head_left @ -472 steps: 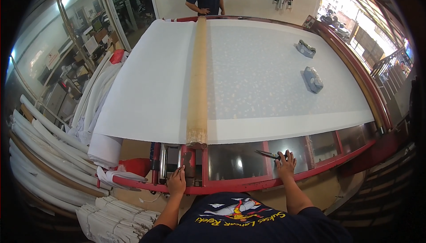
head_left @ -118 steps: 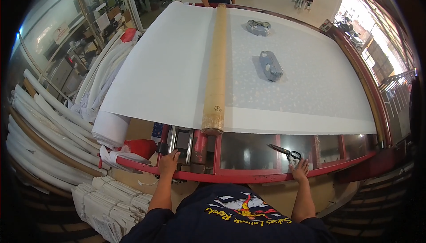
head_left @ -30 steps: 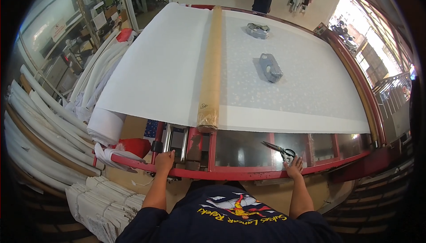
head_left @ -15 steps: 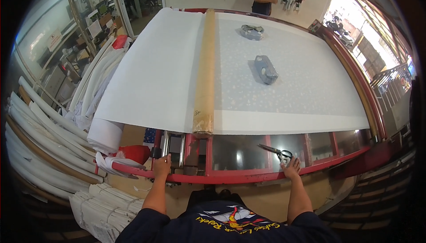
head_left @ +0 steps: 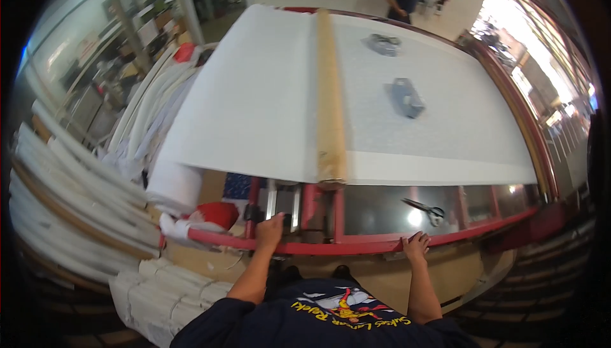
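My left hand [head_left: 270, 228] is on the front of the red frame [head_left: 307, 246] by the chrome bars [head_left: 272, 198], fingers curled; what they grip is unclear. My right hand [head_left: 415, 242] rests on the front rail with fingers apart. Beyond it black-handled scissors [head_left: 433, 214] lie on the dark panel, apart from the hand. A tan roller [head_left: 331, 106] lies across white sheeting [head_left: 242, 106], with a pale speckled sheet to its right carrying two grey wrapped blocks [head_left: 407, 98] [head_left: 385, 44]. The picture is blurred.
A person [head_left: 401, 1] in a dark T-shirt stands behind the frame near hanging clothes. White rolls [head_left: 76, 201] pile at the left, a red bundle [head_left: 216, 215] beside the frame, flat white bundles [head_left: 146, 297] at lower left. A bright opening with railings [head_left: 560, 132] is on the right.
My right hand has drawn back from the scissors' handles to the rail. The person at the back moved rightward from the middle. The blocks shifted leftward on the sheet since the oldest frame.
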The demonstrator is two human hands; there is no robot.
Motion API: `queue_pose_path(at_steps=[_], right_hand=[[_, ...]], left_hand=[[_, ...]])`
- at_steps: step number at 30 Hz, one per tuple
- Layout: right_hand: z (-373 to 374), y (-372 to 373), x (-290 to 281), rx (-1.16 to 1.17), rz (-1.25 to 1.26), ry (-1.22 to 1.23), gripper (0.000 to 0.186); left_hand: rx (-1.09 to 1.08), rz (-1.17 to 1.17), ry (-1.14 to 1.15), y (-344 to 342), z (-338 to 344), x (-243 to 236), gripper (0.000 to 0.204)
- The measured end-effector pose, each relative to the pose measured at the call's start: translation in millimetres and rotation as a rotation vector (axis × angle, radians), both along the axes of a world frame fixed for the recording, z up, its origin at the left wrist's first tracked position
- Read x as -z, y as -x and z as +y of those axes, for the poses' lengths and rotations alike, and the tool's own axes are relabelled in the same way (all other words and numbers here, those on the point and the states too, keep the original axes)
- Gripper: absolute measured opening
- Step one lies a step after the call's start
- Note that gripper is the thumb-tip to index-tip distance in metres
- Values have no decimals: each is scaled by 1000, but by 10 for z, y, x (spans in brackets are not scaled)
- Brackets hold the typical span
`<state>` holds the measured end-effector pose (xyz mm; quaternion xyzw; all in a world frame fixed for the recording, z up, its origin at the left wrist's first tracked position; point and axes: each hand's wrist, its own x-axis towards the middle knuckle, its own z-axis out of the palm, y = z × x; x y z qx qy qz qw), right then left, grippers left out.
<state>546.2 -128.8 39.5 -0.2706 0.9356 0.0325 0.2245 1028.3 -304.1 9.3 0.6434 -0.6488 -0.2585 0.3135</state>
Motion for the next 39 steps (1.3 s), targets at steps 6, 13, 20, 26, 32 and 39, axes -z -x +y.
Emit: queue_pose_path(at_steps=[6, 13, 20, 26, 32, 39], right_hand=[[-360, -1458, -56, -144, -38, 19, 102], [-754, -2144, -42, -161, 3, -187, 113], [-718, -2092, -168, -173, -155, -200, 107], [-633, -1964, -4, -173, -102, -174, 102], [-578, -1991, 42, -156, -150, -73, 107], [-178, -1500, 568, -244, -171, 206, 121]], left_hand=[[213, 197, 380, -628, -802, -999, 34], [-361, -416, 523, -3015, -2346, -1420, 58], [-335, -507, -226, -3299, -2719, -1368, 101], [-300, -516, -172, -3192, -2749, -1364, 99], [-340, -575, -152, -3208, -2688, -1244, 103], [-282, -652, -87, -2827, -2751, -1252, 97]])
